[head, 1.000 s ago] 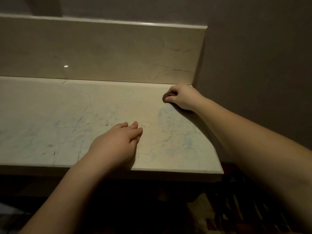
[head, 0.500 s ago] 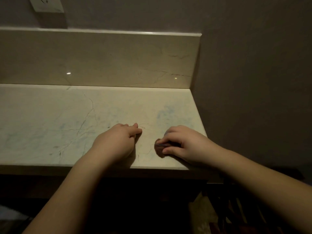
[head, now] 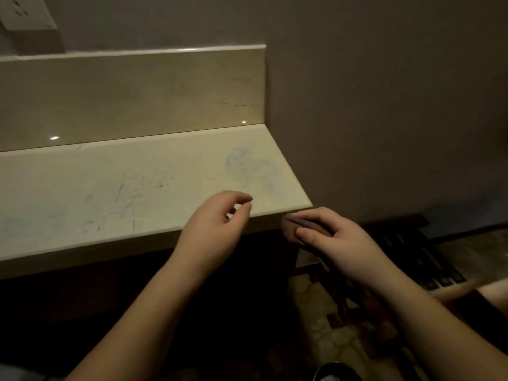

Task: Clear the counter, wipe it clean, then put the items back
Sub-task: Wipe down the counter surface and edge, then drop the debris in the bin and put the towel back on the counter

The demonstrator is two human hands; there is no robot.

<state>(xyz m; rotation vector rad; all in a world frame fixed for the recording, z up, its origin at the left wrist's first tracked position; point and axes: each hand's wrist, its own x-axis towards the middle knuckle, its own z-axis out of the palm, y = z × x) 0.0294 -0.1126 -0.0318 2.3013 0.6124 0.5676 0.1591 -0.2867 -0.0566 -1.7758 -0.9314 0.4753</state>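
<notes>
A pale marble counter [head: 115, 188] with faint blue smears and dark veins runs across the left of the head view, with a raised marble backsplash [head: 132, 94] behind it. My right hand [head: 332, 237] is off the counter's front right corner, below its edge, and grips a small dark cloth [head: 295, 225] between thumb and fingers. My left hand [head: 217, 224] hovers over the counter's front edge with its fingers loosely curled and nothing in it.
A grey wall [head: 384, 105] closes the counter's right end. A white wall socket [head: 24, 12] sits at the top left. Dark slatted furniture [head: 406, 251] stands low at the right over a patterned floor [head: 330, 339]. A dark round rim [head: 338, 372] shows at the bottom edge.
My right hand drew the cloth from the back right corner along the counter to its front and then off the edge. My left hand lifted off the surface.
</notes>
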